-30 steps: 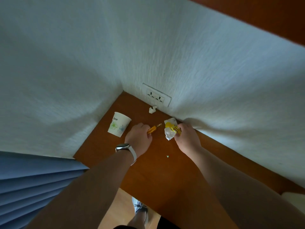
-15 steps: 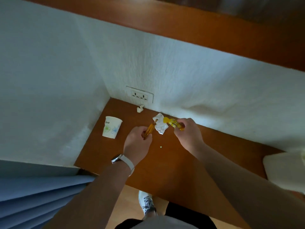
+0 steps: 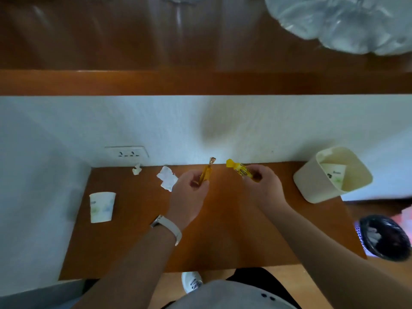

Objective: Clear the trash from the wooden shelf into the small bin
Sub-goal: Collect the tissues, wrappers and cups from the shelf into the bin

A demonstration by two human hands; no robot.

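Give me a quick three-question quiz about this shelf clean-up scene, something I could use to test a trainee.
1. True or false: the paper cup lies on its side.
2. Multiple choice: what does the right hand hold? A) a crumpled tissue B) a yellow wrapper C) a paper cup
3. Short answer: on which side of the wooden shelf does the small bin stand?

Key
1. False: it stands upright near the left wall.
2. B: the yellow wrapper; the left hand holds an orange wrapper, and the crumpled tissue lies on the shelf.
3. The right side, by the back wall.
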